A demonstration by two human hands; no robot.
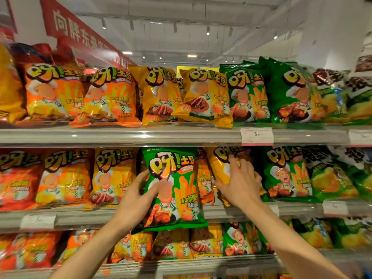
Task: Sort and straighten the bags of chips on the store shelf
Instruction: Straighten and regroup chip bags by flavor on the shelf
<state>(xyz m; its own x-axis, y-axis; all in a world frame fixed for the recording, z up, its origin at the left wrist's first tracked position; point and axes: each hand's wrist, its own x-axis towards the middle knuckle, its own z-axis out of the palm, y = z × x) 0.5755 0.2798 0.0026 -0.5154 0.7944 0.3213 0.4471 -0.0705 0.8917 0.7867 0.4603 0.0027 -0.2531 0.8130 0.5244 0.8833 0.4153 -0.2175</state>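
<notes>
My left hand [138, 200] grips a green bag of chips [177, 178] by its left edge, thumb across the front. The bag is out in front of the middle shelf [100, 216], upright, and covers yellow bags behind it. My right hand [239, 182] reaches to a yellow bag of chips [219, 164] on the same shelf, with its fingers spread over the bag's front and right side. Right of that stand green bags [285, 172] of the same kind. Orange and yellow bags [112, 174] fill the shelf to the left.
The top shelf [181, 134] carries orange, yellow and green bags in groups, with one yellow bag [205, 95] tilted. A price tag [257, 135] hangs on its rail. The bottom shelf [181, 264] holds more mixed bags. Both forearms cross in front of it.
</notes>
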